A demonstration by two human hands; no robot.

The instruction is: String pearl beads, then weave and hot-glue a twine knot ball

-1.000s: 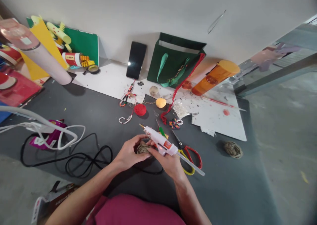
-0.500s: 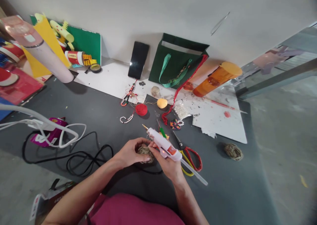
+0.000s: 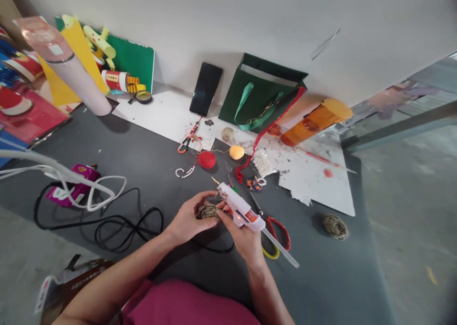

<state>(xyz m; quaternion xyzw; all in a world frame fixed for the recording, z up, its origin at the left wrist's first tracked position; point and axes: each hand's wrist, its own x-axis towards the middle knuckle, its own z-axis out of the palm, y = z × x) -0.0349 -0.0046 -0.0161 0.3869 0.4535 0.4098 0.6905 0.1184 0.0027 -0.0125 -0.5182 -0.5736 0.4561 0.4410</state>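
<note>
A small coiled ball of olive-brown cord (image 3: pixel 208 212) is held between both hands, low in the middle of the view. My left hand (image 3: pixel 188 220) wraps its fingers and thumb round its left side. My right hand (image 3: pixel 243 234) touches the ball's right side with its fingertips and also grips a white glue gun (image 3: pixel 237 202). The gun's metal tip points up and left, above the ball, and a clear glue stick (image 3: pixel 282 248) sticks out of its back end.
Scissors (image 3: pixel 280 229) lie right of the glue gun. A second cord ball (image 3: pixel 335 227) rests farther right. Beyond are a red ball (image 3: pixel 206 159), a yellow ball (image 3: pixel 236 152), beads, a phone (image 3: pixel 206 88) and a green bag (image 3: pixel 262 94). Black cable (image 3: pixel 124 222) loops at left.
The whole view has shifted slightly. The cord ball looks turned between the fingers, and the glue gun has moved a little right with my right hand, now covering more of the green-handled tool.
</note>
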